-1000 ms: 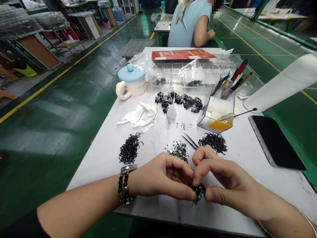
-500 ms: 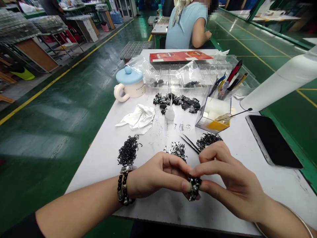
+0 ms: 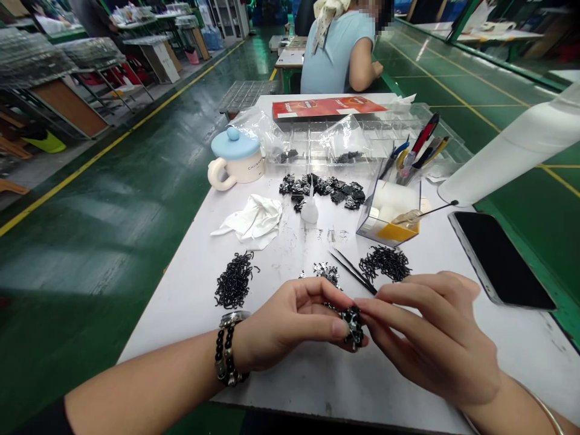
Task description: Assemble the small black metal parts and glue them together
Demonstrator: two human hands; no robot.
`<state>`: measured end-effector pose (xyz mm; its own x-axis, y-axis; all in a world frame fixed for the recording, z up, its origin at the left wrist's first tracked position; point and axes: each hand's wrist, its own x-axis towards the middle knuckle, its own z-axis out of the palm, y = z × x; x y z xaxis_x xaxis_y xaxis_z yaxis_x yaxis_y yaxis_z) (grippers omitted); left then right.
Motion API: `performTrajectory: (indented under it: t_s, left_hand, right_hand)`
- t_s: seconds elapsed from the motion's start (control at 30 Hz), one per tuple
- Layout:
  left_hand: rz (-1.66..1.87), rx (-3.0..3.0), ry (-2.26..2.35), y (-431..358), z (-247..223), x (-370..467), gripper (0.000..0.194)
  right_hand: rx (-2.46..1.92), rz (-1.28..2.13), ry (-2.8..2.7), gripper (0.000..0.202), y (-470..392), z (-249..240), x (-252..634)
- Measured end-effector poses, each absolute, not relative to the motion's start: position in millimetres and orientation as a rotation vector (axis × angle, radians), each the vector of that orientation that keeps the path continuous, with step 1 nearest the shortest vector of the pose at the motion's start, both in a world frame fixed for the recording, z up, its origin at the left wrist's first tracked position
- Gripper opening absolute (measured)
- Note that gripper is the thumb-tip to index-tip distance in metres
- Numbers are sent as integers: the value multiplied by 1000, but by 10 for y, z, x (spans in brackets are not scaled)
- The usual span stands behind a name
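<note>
As I look down through the head camera, my left hand (image 3: 290,320) has thumb and fingers pinched closed on a small black-and-silver part (image 3: 352,327), just below the centre of the frame, over the near side of the white bench (image 3: 181,326). My right hand (image 3: 437,338), lower right, has its fingers bent and close together, the tips at the part's upper right edge; I cannot tell whether they grip it. Just beyond my hands I see a heap of silver pieces (image 3: 328,273), partly hidden by the left one, with black tweezers (image 3: 352,272) lying aslant beside it. Black hooked pieces (image 3: 234,281) lie piled left of centre, and a second black pile (image 3: 386,263) sits right of the tweezers. A phone (image 3: 502,260) lies at right.
</note>
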<state>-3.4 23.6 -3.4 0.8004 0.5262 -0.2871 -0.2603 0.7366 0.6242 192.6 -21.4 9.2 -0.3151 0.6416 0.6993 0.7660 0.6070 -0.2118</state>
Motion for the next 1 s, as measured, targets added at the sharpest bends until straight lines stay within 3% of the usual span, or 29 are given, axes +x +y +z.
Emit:
performTrajectory:
  t_s: [1.0]
  left_hand:
    - [433, 667, 568, 251, 4, -48, 21]
  right_hand:
    - [-1144, -296, -2045, 7, -252, 40, 1882]
